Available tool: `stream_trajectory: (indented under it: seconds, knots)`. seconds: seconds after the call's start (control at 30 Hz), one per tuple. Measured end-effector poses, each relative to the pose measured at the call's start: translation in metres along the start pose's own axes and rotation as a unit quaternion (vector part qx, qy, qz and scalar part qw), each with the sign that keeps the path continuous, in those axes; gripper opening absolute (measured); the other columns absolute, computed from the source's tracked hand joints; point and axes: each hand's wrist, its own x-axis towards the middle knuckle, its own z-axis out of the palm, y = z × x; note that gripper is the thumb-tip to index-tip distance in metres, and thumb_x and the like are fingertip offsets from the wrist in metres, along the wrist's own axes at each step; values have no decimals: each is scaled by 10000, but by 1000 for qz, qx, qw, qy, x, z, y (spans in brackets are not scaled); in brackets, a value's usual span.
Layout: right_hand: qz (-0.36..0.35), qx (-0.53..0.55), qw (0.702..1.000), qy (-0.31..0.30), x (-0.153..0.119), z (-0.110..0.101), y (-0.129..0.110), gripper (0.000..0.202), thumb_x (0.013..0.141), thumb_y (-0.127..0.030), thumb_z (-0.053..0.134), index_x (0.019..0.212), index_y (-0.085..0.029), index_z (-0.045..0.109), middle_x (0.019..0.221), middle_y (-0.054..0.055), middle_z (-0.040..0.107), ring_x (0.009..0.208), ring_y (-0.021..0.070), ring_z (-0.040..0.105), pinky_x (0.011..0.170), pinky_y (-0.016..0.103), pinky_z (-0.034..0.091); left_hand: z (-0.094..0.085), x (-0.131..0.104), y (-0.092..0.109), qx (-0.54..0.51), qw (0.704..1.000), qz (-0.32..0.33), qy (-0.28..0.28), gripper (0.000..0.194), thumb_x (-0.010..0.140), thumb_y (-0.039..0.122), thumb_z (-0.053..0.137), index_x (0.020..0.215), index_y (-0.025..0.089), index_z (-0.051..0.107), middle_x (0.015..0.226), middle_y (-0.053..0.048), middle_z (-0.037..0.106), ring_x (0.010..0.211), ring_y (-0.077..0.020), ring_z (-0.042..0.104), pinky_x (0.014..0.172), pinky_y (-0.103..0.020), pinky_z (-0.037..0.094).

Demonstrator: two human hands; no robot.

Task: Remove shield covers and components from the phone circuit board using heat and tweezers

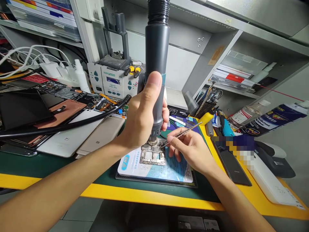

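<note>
My left hand (142,112) is wrapped round the dark grey handle of a hot air gun (157,48), held upright with its nozzle pointing down. Right below the nozzle lies a phone circuit board (152,155), its upper part hidden by the gun. The board rests on a white and blue pad (135,170). Metal tweezers (184,132) are pinched in my right hand (187,145), on the right of the gun. Their tips reach down to the board's upper right, close to the nozzle; whether they touch it I cannot tell.
Behind stands a hot air station (113,80) with a display. A black hose (72,124) crosses several phones on the left, including a white phone back (69,132). To the right are a black phone (233,164), a yellow bottle (207,118) and a blue can (272,119).
</note>
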Motion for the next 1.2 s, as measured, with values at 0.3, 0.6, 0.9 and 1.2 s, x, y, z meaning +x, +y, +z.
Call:
stream_trajectory:
  seconds: [0.3, 0.6, 0.9, 1.2]
  knots:
    - [1, -10, 1000, 3, 2, -1, -1, 447, 881, -563, 918, 927, -177, 696, 591, 16, 734, 411, 107, 555, 431, 211, 432, 1, 2, -2, -3, 1000, 16, 1, 681, 1001, 848, 546, 706, 235, 580, 574, -10, 599, 458, -154, 615, 454, -274, 493]
    - [-3, -22, 1000, 5, -1, -1, 2, 377, 949, -530, 849, 924, -184, 701, 607, 16, 735, 444, 112, 572, 453, 214, 456, 6, -5, 3, 15, 999, 29, 5, 607, 1102, 670, 452, 724, 208, 561, 581, 6, 592, 481, -139, 616, 502, -253, 501]
    - [-4, -25, 999, 23, -2, 2, 0, 342, 937, -494, 830, 909, -180, 696, 604, 18, 729, 441, 112, 564, 448, 219, 462, 7, -6, 4, 25, 999, 30, 8, 585, 1109, 605, 433, 701, 199, 538, 577, 7, 573, 493, -135, 626, 515, -239, 508]
    - [-2, -11, 1000, 27, -3, 3, 2, 294, 950, -444, 827, 901, -179, 709, 598, 11, 727, 441, 106, 559, 450, 214, 454, 5, -4, 4, 13, 1000, 19, -1, 652, 1026, 801, 550, 721, 225, 577, 612, -10, 603, 506, -169, 616, 493, -317, 519]
